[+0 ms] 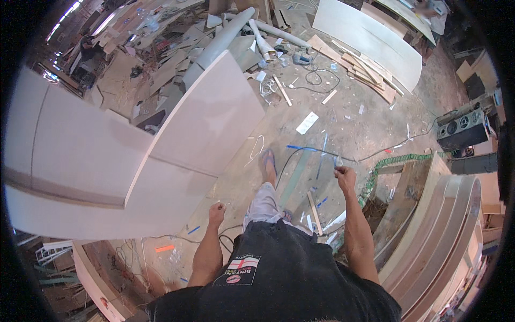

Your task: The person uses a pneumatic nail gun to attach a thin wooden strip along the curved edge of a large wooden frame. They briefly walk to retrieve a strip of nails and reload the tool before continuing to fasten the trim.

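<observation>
My left hand (216, 214) is curled closed in front of my body, near the lower right edge of a large pale panel structure (198, 118). A tiny light speck shows by its fingertips, too small to name. Out to the right, my right hand (346, 178) is held with thumb and fingers pinched together. Something small, bluish and clear shows just past the fingertips; whether it is in the pinch or on the floor behind I cannot tell. Neither hand touches the panels.
A black cable (316, 148) crosses the floor ahead of my foot. Curved wooden pieces (456, 214) stand at my right, beside a green coiled hose (399, 159). Ahead lie a power tool (302, 59), wood strips (370, 72) and a white board (370, 37). A speaker box (462, 129) stands far right.
</observation>
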A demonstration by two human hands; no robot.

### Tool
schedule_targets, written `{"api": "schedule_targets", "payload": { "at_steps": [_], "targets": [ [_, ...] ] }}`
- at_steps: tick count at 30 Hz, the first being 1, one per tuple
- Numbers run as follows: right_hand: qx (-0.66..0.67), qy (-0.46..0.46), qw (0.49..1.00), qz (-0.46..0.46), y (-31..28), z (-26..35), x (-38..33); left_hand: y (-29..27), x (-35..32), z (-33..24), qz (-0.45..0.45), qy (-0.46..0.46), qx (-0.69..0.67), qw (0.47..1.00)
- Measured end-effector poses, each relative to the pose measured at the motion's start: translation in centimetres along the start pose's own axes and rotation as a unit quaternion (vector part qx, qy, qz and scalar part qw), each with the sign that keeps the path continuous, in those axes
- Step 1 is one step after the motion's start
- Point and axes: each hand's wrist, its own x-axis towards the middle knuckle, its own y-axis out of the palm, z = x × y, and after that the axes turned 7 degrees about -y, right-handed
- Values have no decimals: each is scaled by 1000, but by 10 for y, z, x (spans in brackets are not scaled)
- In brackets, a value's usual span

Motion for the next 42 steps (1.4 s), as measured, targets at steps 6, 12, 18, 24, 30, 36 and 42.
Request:
{"api": "schedule_targets", "payload": {
  "at_steps": [6,12,18,24,30,36,42],
  "targets": [
    [-33,77,996,29,30,-10,91,35,179,-38,-29,11,72,997],
    [22,291,931,219,21,-77,-4,56,356,-208,84,82,55,992],
    [4,254,956,148,52,-15,205,47,509,-422,101,153,-18,983],
    [27,180,973,140,89,-24,419,52,602,-504,112,72,-61,989],
    [-24,112,975,190,86,-138,574,47,641,-491,-12,-15,-98,995],
    [-281,-166,899,292,52,-78,913,41,627,-489,-14,-159,-198,967],
    [-19,-98,985,143,43,102,1118,56,622,-526,-16,-261,-278,924]
  ]
}}
